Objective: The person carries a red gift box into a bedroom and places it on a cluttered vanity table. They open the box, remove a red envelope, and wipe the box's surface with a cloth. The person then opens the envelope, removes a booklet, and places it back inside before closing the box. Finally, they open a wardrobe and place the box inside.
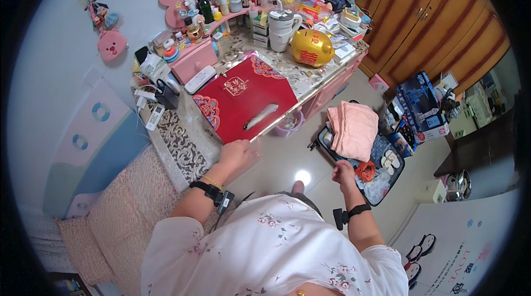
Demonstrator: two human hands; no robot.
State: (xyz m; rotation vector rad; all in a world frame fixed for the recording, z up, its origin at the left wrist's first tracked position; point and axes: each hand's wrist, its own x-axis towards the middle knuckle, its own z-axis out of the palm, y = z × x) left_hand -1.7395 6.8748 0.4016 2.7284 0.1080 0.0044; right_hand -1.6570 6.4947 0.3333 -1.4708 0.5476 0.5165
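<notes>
My left hand (238, 154) is at the front edge of a dressing table, its fingers curled on what looks like a clear plastic sheet or bag (249, 162) that hangs beside it. Just beyond the hand, a red folder or box (244, 93) with patterned corners lies on the tabletop. On its near part rests a whitish, narrow wrapped item (261, 116). My right hand (344, 172) is above the near edge of an open suitcase (327, 153), fingers curled; whether it holds anything is not clear. In the suitcase are folded pink cloth (354, 130), a red bundle (365, 171) and white slippers (390, 161).
A gold piggy bank (312, 48) and a white tumbler (280, 30) stand on the table among cosmetics. A purple basin (288, 125) sits on the floor beneath. Boxes (419, 101) stand by the wooden wardrobe (427, 18). The bed (120, 209) is at left.
</notes>
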